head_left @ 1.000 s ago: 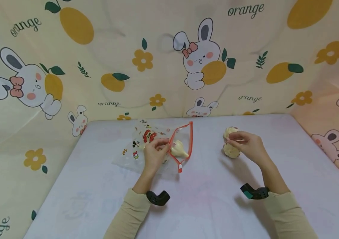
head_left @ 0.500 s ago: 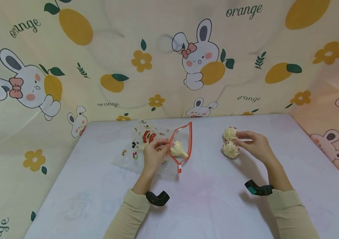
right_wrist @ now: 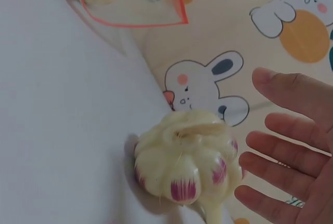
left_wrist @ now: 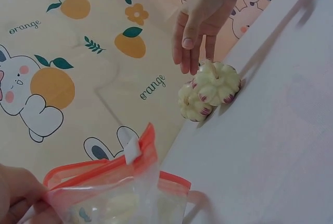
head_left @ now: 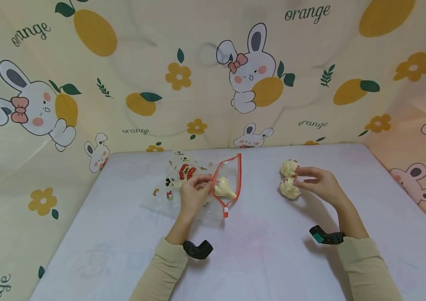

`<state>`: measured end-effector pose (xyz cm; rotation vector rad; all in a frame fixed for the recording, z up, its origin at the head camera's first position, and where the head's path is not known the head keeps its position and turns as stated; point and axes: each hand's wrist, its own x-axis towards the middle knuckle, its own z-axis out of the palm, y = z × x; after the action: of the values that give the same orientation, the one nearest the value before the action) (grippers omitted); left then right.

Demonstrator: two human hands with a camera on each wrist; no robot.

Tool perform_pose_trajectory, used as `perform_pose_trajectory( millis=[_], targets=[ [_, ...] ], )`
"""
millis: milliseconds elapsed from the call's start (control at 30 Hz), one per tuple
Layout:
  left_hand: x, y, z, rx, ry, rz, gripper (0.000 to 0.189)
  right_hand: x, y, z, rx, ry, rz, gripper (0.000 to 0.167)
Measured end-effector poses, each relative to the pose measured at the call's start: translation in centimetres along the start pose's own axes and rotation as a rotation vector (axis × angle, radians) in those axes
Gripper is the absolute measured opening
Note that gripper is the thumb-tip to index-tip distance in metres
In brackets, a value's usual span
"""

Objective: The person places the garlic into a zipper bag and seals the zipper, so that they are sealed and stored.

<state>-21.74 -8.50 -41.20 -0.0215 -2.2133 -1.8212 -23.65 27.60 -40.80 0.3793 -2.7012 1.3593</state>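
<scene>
My left hand (head_left: 193,194) pinches the red zip edge of a clear plastic bag (head_left: 164,205) printed with cartoon figures. Its mouth stands apart, facing right, and a pale garlic bulb (head_left: 224,188) shows inside it. Two more garlic bulbs with purple-streaked cloves lie together on the right of the table, a far bulb (head_left: 288,168) and a near bulb (head_left: 290,188). Beside them hovers my right hand (head_left: 322,184); in the right wrist view its fingers (right_wrist: 291,153) are extended and spread, with nothing between them and the thumb. The left wrist view shows the bag's white zip slider (left_wrist: 132,150).
A white-covered table (head_left: 258,255) lies under everything. Its back edge meets an upright cream cloth (head_left: 205,50) printed with rabbits and oranges, which also rises along both sides. Each wrist carries a black camera mount (head_left: 198,249).
My right hand has drawn back slightly to the right from the two garlic bulbs, its fingers no longer covering them. The left hand and the bag have stayed in place.
</scene>
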Motion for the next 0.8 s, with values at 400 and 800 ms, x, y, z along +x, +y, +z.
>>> perform_pose_trajectory(
  millis=[400,800],
  targets=[
    [0.0,0.0,0.1,0.001,-0.003,-0.008,0.014,0.0,1.0,0.0,-0.009,-0.043,0.016,0.042],
    [-0.1,0.1,0.2,-0.004,0.001,-0.008,0.015,0.2,1.8,0.3,-0.012,-0.051,0.011,0.043]
  ],
)
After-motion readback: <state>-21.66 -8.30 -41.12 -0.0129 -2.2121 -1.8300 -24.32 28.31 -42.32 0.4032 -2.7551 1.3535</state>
